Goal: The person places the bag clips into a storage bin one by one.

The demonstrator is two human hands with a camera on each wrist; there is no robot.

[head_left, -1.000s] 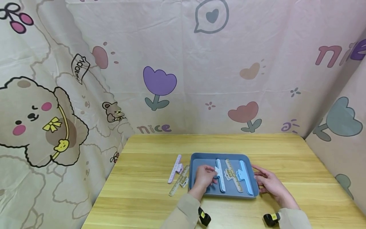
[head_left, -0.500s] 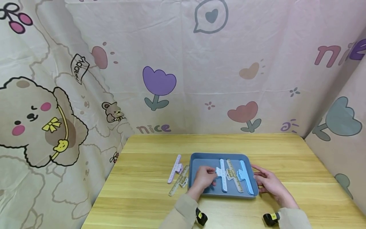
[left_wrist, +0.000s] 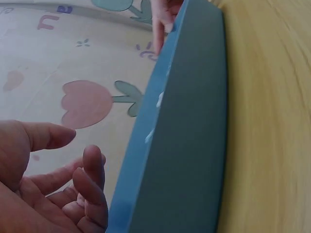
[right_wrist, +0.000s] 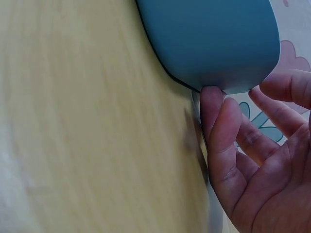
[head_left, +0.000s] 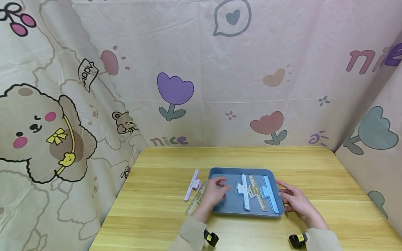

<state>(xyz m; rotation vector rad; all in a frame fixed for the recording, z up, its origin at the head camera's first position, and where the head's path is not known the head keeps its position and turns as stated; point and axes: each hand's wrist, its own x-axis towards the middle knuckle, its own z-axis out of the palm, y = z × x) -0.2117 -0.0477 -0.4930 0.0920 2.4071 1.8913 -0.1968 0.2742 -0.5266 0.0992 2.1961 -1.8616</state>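
My left hand (head_left: 215, 191) hovers over the left part of a shallow blue-grey tray (head_left: 230, 170), thumb and fingers apart with nothing between them. The left wrist view shows the same hand (left_wrist: 58, 189) with loosely bent fingers. Three long clips with ruler marks lie in the tray: a pale blue-white ruler clip (head_left: 245, 195), a clear and gold ruler clip (head_left: 260, 197) and a light blue ruler clip (head_left: 271, 195). At the tray's right end my right hand (head_left: 296, 200) holds the edge. Its fingertips (right_wrist: 212, 99) press the outer wall, with the thumb at the rim.
On the wooden table (head_left: 157, 181), left of the tray, lie a lilac ruler clip (head_left: 192, 185) and a clear and gold ruler clip (head_left: 191, 207), the latter partly behind my left hand. A printed cloth (head_left: 201, 69) hangs along the back and sides.
My left hand has let go of the pale blue-white ruler clip and drawn back to the left. That clip has shifted slightly right and straightened. The right hand stays at the tray.
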